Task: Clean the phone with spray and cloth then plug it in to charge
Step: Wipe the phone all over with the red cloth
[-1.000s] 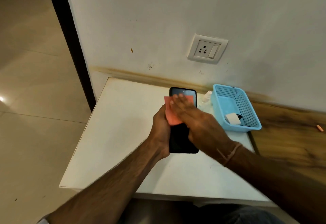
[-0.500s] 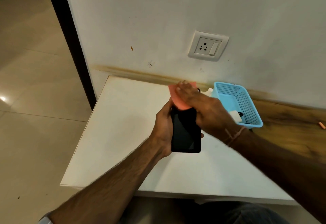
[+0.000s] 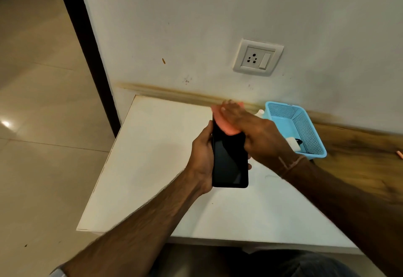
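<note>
Above white table (image 3: 152,167), left hand (image 3: 201,159) holds phone (image 3: 229,163); right hand (image 3: 250,130) presses cloth (image 3: 226,127).

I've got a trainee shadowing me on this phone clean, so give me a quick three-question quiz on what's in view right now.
1. Which hand grips the phone?
2. The pink cloth is: a) pressed on the phone's far end, b) pressed on its near end, c) lying on the table.
3. True or false: a plug sits in the wall socket.

Key:
1. The left hand.
2. a, under the flat fingers of the right hand.
3. False; the socket holes are bare.
</note>
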Tool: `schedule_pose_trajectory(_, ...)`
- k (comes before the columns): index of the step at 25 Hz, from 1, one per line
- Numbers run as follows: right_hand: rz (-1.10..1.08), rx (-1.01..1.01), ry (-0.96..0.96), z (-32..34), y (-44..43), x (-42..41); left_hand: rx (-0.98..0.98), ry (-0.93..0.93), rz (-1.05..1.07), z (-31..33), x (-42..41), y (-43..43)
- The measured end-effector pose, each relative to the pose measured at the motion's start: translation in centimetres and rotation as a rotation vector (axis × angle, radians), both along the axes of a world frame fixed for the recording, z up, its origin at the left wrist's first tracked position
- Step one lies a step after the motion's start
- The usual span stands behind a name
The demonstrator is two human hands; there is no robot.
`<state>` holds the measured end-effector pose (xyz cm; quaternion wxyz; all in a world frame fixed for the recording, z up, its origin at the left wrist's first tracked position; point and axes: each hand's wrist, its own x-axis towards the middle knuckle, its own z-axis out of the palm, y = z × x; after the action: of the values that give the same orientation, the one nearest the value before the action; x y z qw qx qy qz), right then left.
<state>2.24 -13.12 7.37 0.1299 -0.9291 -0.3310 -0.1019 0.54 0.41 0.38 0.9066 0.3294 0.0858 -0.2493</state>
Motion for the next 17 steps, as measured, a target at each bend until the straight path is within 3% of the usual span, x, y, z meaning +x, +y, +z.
schedule_pose_trajectory(3, -0.158, 0.110, 0.013, -0.4, 2.1, 0.1, 0.035, 0.000, 0.057, 0.2, 0.1, -0.2)
schedule_pose_trajectory(7, -0.075, 0.018, 0.022, -1.7, 2.8, -0.5, 0.043, 0.006, 0.079, 0.1, -0.1, 0.1)
schedule_pose_trajectory(11, -0.375, 0.113, 0.029, -1.5, 0.7, 0.0, 0.088, 0.008, 0.084, 0.4, 0.1, 0.0)
schedule_pose_trajectory(17, -0.100, 0.015, 0.020, -2.0, 3.0, -1.5, -0.022, 0.039, 0.087, 0.7, -0.1, 0.1)
